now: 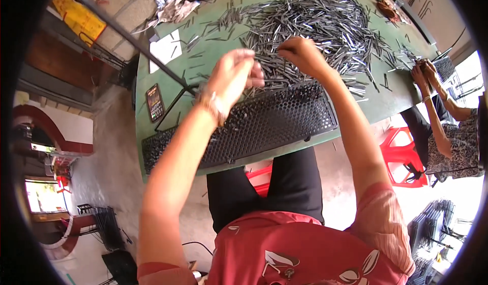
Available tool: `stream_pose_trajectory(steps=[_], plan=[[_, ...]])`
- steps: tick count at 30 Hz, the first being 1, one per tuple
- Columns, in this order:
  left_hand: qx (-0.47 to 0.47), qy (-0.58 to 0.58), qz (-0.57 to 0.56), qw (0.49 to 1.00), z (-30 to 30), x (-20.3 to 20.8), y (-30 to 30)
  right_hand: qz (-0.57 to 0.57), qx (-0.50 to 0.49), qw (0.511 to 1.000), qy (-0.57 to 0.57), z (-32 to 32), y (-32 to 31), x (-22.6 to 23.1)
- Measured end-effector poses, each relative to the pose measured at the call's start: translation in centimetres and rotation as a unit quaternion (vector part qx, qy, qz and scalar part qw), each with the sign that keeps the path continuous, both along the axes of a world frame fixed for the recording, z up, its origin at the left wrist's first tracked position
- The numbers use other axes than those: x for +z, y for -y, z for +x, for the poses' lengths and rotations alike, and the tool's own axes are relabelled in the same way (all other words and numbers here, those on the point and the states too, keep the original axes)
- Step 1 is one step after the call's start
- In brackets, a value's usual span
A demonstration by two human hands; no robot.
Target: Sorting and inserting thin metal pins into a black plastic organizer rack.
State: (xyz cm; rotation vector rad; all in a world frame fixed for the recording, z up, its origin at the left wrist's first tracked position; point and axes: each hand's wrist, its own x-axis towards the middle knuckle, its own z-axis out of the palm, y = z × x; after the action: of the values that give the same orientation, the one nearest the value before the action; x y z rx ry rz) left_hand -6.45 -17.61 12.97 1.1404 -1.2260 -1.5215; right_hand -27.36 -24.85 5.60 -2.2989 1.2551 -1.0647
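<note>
A big heap of thin dark strips point(325, 26) covers the far middle of the green table point(203, 46). Over its near left edge is my left hand point(235, 74), fingers curled and smeared by motion, so I cannot see whether anything is in them. My right hand point(302, 55) reaches over the heap with thumb and fingers drawn together; what they hold, if anything, is hidden. Below both hands, along the table's front edge, lies a long black perforated tray point(274, 122) with rows of round holes. Dark pieces stand in its left part and along its far edge.
A phone point(154, 102) and a white sheet point(165, 51) lie on the left, behind a slanting dark rod point(132, 38). At the table's right end a person's hands point(424, 74) work at another black tray point(445, 69). A red stool point(399, 153) stands near that person.
</note>
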Motion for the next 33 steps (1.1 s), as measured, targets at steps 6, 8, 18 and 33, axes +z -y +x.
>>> stream_pose_trajectory(steps=[6,8,18,33], plan=[[-0.160,0.541,0.166,0.809,-5.2,-5.9,13.4,0.034,0.121,0.989,-0.083,-0.7,8.7,-8.4],[-0.181,0.608,0.200,0.746,-6.1,-7.5,13.9,0.025,0.041,0.992,-0.118,-1.5,8.5,-8.2],[-0.085,0.555,0.295,0.773,-7.2,-14.3,17.0,0.155,0.006,0.946,-0.285,-3.3,4.0,-6.4],[0.051,0.493,0.225,0.839,-11.9,-16.3,17.2,0.234,0.040,0.972,-0.003,-4.8,4.4,-9.4]])
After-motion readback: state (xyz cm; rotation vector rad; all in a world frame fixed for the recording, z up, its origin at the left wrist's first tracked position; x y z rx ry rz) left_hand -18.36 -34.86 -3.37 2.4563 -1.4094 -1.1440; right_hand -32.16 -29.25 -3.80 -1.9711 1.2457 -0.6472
